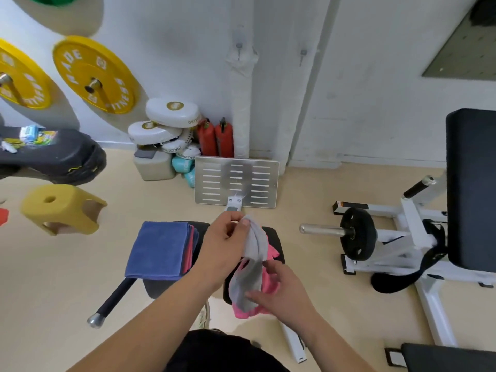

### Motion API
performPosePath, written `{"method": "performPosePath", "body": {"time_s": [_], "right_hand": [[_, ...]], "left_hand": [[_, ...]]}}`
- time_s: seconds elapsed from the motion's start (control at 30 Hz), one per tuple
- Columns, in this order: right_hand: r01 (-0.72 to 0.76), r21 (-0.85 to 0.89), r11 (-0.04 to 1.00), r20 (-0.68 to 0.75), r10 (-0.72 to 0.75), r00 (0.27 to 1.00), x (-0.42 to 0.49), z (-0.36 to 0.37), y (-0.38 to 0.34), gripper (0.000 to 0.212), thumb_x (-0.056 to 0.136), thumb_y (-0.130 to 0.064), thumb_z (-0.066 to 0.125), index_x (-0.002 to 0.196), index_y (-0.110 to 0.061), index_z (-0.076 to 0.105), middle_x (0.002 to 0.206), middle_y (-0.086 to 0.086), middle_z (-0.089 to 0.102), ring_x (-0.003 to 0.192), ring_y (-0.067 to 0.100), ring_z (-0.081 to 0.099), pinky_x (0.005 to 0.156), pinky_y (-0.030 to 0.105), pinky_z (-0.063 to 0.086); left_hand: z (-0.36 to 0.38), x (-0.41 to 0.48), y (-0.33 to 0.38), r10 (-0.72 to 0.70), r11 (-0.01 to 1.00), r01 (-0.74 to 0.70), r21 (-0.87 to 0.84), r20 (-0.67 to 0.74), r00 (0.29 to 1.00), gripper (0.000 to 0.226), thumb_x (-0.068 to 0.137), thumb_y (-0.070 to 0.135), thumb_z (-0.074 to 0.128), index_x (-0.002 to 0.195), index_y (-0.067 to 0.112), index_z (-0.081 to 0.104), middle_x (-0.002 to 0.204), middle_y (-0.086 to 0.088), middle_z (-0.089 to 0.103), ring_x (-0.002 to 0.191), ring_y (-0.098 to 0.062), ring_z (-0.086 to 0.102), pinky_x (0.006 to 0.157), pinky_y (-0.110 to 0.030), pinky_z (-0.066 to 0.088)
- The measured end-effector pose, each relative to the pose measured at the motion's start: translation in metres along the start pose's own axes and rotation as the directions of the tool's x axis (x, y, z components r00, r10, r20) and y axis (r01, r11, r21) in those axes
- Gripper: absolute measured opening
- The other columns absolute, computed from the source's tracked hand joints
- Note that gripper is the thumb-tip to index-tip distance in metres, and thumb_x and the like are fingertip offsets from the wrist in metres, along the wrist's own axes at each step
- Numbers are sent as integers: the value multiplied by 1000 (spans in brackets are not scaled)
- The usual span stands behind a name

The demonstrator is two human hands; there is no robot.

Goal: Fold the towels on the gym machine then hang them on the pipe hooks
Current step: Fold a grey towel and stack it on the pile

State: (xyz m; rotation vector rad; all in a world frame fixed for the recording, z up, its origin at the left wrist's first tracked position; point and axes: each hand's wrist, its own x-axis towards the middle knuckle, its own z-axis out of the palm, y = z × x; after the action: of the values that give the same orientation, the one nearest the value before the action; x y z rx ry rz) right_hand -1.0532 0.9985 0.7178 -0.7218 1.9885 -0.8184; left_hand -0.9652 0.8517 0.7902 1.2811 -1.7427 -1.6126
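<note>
A grey towel (253, 261) hangs bunched between my hands above the black seat pad (273, 234) of the gym machine. My left hand (224, 245) pinches its top end. My right hand (279, 287) grips its lower end. Under it a pink towel (269, 280) lies crumpled on the pad, with part of it drooping over the near edge. A stack of folded towels (161, 249), blue on top with pink and blue edges showing, rests on the left of the pad. Two small hooks (239, 47) (303, 53) sit on the white pipes against the wall.
A metal footplate (236, 183) stands beyond the pad. A black weight plate on a bar (357, 233) and a white machine frame with a black back pad (469, 189) stand on the right. A yellow foam block (61, 208) and yellow wall plates (94, 73) lie left. Red extinguishers (216, 139) stand by the pipe.
</note>
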Motion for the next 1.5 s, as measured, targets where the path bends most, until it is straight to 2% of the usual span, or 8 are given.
{"method": "performPosePath", "body": {"time_s": [0.1, 0.23, 0.4, 0.67, 0.83, 1.17, 1.27, 1.5], "right_hand": [[84, 88, 993, -99, -76, 992, -3, 1, -14, 3, 88, -25, 69, 89, -27, 67, 83, -6, 69, 75, 1, 60, 74, 22, 49], [177, 285, 942, -235, -110, 966, -18, -18, -36, 8, 93, -13, 70, 88, -19, 69, 82, -6, 71, 70, 4, 60, 65, 12, 48], [285, 352, 891, -152, -246, 957, -40, -34, -72, 21, 80, -8, 84, 96, -20, 76, 93, -1, 78, 85, 20, 73, 77, 32, 62], [383, 373, 845, -287, -288, 914, -69, -58, -100, 11, 86, -10, 80, 80, -20, 78, 82, 4, 78, 78, 17, 74, 79, 32, 60], [458, 334, 824, -316, -360, 878, -76, -67, -109, 12, 92, -27, 74, 84, -22, 81, 81, 7, 76, 74, 18, 67, 75, 40, 55], [457, 410, 789, -402, -294, 867, -86, -84, -90, 23, 102, -16, 59, 87, -19, 76, 87, 16, 74, 82, 31, 67, 86, 57, 55], [426, 446, 787, -548, -136, 825, -86, -93, -85, 24, 105, -19, 54, 86, -18, 68, 82, 11, 68, 77, 18, 59, 75, 44, 51], [404, 223, 887, -613, -194, 766, -86, -108, -80, 16, 103, -30, 55, 90, -26, 62, 72, 0, 62, 68, 17, 58, 69, 36, 51]], "left_hand": [[-5, -6, 20, 53, 996, -55, -68, -29, 998, 10, 102, 29, 60, 96, 30, 68, 75, 7, 71, 67, 6, 64, 63, -13, 53], [-18, -10, 32, -9, 989, 1, -151, -52, 999, 10, 99, 24, 66, 92, 27, 73, 77, 5, 73, 70, -6, 67, 64, -25, 58], [-13, -23, 43, -78, 980, 82, -182, 29, 996, 9, 90, 32, 76, 86, 26, 70, 88, -10, 75, 81, -24, 71, 80, -45, 61], [-23, -57, 75, 98, 912, 5, -410, 228, 969, 40, 74, 27, 84, 99, 6, 62, 79, -15, 70, 74, -24, 68, 69, -33, 59], [-24, -66, 75, 138, 960, -85, -265, 186, 973, 35, 61, 28, 95, 87, 15, 77, 92, -23, 75, 86, -24, 71, 88, -40, 61], [-5, -72, 83, 205, 968, -180, -175, 135, 970, 13, 90, 8, 74, 81, 16, 71, 75, -8, 71, 70, -15, 64, 72, -33, 56], [-6, -60, 74, 149, 978, -137, -154, 66, 987, 12, 97, 16, 67, 87, 22, 70, 83, -17, 71, 76, -21, 62, 76, -45, 53], [3, -61, 71, 250, 914, -320, 249, 277, 928, 18, 87, 42, 72, 95, 33, 59, 82, 16, 66, 74, -2, 60, 65, -20, 50]]}}
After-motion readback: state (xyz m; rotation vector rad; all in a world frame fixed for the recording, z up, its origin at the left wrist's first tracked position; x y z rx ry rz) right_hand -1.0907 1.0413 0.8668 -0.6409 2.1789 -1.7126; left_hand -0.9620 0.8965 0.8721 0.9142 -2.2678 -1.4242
